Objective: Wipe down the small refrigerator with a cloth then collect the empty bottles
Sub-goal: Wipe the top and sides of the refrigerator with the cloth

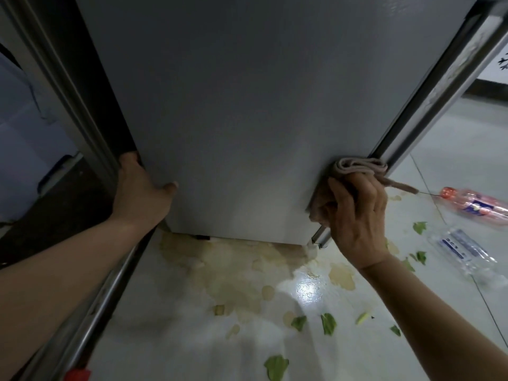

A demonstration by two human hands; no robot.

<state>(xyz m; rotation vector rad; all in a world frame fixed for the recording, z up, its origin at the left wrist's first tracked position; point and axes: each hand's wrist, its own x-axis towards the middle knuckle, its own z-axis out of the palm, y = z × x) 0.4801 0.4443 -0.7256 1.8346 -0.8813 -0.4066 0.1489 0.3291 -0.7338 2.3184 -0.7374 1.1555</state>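
Observation:
The small grey refrigerator (247, 105) fills the upper middle of the view, seen from above along its side panel. My left hand (140, 193) grips the panel's lower left edge, thumb on the grey face. My right hand (354, 218) presses a bunched beige cloth (357, 166) against the panel's lower right corner, by the door seal. Two empty plastic bottles lie on the floor at the right: a pink one with a red cap (472, 204) and a clear one with a blue label (461, 248).
A yellowish stain (233, 270) spreads over the white tiled floor below the fridge, with several green leaf scraps (328, 323) scattered around. A metal rail (90, 320) runs along the left, with a dark gap beyond it.

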